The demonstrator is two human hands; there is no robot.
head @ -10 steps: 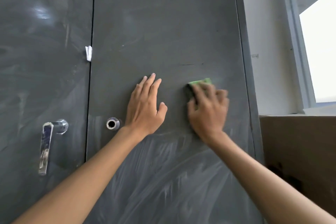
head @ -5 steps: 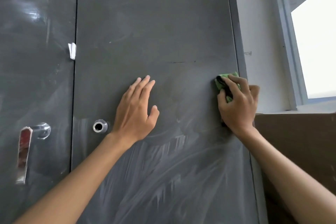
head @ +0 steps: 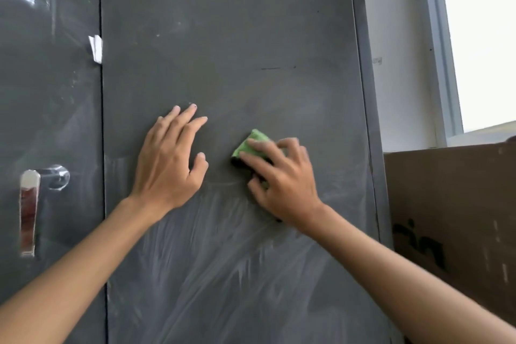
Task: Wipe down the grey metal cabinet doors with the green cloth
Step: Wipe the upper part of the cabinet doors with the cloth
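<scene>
Cloth (head: 252,144) is folded into a small wad and pressed on the right door (head: 237,36) approx. mid-width, just beside your left hand (head: 170,165). Your right hand (head: 282,179) grips it w/ bent fingers on top, thumb at its lower edge. Left hand lies flat, fingers straight, holding nothing, bracing the door.

Handling: cloth looks soft, light, prob. damp, so it'll likely bunch or slip out if you only pinch a corner. Keep fingers & palm spread over the whole wad and press thru it. Door is stiff metal, should take firm pressure, tho it may swing w/o the brace.

Vs. 0.5 s ago: cloth was at the door's right edge; now it's back toward the middle, near the left hand. Left hand hasn't shifted on the door. Streaks below both hands look the same, and the upper panel looks not yet wiped.
</scene>
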